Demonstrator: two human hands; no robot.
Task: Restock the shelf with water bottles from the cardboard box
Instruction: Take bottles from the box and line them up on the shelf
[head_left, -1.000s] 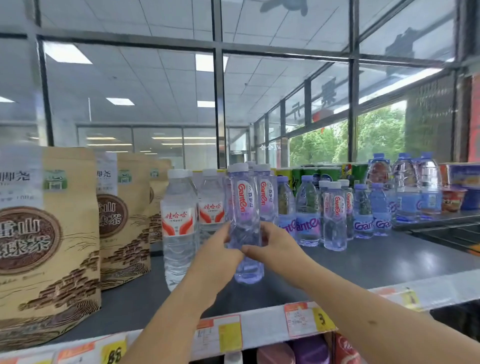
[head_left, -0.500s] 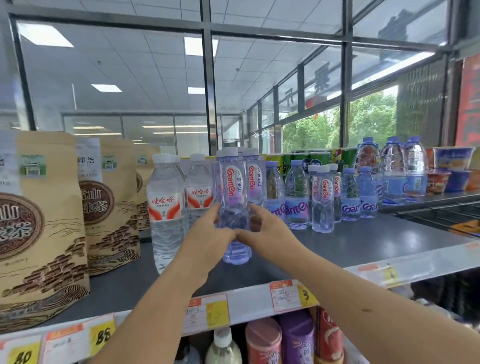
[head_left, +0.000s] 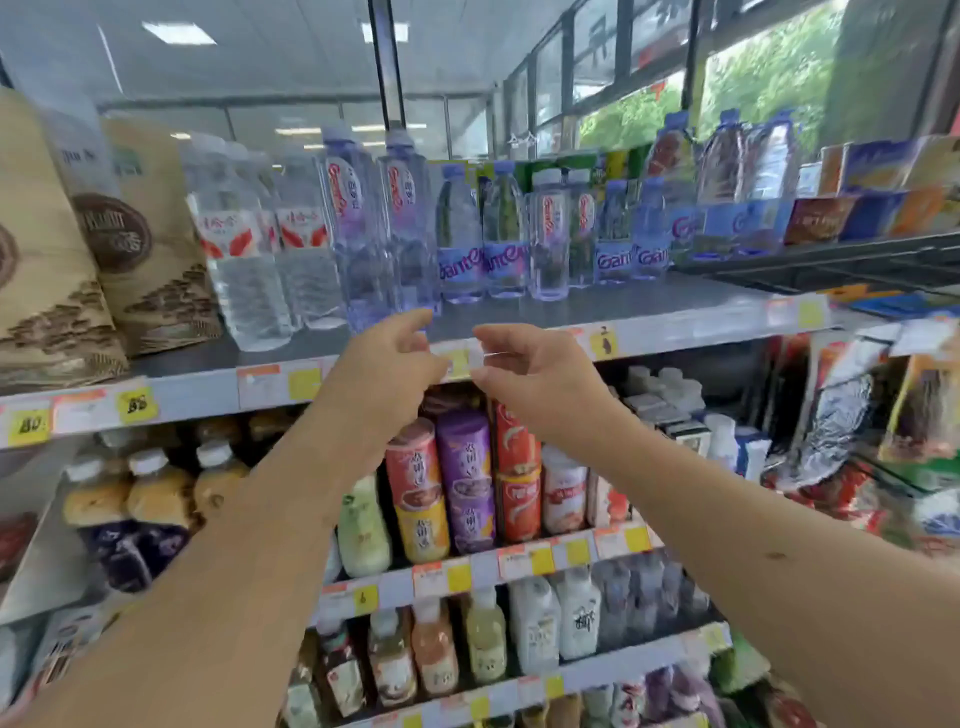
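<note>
A clear water bottle (head_left: 358, 228) with a red and purple label stands upright at the front of the grey top shelf (head_left: 649, 317), beside a matching bottle (head_left: 408, 223). My left hand (head_left: 387, 371) and my right hand (head_left: 530, 371) hover just below and in front of the shelf edge, apart from the bottle, fingers loosely curled and holding nothing. More water bottles (head_left: 506, 234) stand in rows to the right. The cardboard box is out of view.
Brown paper bags (head_left: 140, 234) stand at the shelf's left, white-labelled bottles (head_left: 244, 249) next to them. Large blue-capped bottles (head_left: 727, 171) and snack boxes (head_left: 883, 176) sit at the right. Lower shelves hold cups and drink bottles (head_left: 462, 478). Price tags (head_left: 135, 402) line the edges.
Both hands have let go of the bottle, which now stands on the shelf, and pulled back toward me. The view has tilted downward, revealing the lower shelves.
</note>
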